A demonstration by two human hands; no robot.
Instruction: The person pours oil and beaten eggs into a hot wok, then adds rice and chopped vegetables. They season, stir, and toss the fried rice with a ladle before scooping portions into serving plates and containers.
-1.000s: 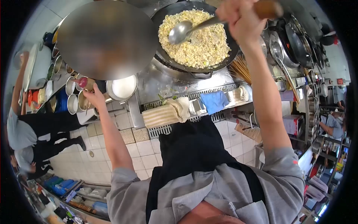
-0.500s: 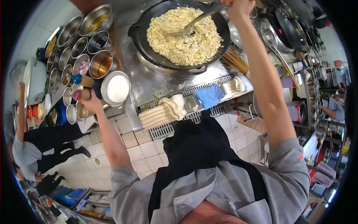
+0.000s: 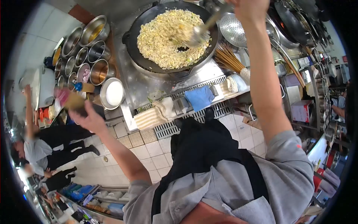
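My right hand (image 3: pixel 251 10), partly cut off at the top edge, is closed round the handle of a metal ladle (image 3: pixel 198 35). Its bowl rests in fried rice (image 3: pixel 160 56) with bits of egg and green, some of it blurred by motion, in a large black wok (image 3: pixel 130 46). On the left, a blurred squeeze bottle (image 3: pixel 77 102) with a reddish cap tilts between the thumb and fingers of my left hand (image 3: pixel 90 118); the exact grip is smeared. A blue-capped squeeze bottle (image 3: pixel 87 87) is just beyond it, near a bowl of white stuff (image 3: pixel 112 93).
Several metal bowls (image 3: pixel 99 71) of ingredients crowd the left side. Right of the wok are a perforated skimmer (image 3: pixel 233 30) and a bamboo brush (image 3: pixel 228 58). Folded cloths (image 3: pixel 203 98) lie along the stove's front edge. Another person (image 3: pixel 39 151) stands at the far left.
My left hand has drawn back toward me with the red-capped bottle, which has swung left and tilted. The ladle bowl has moved right through the rice. The view has shifted slightly.
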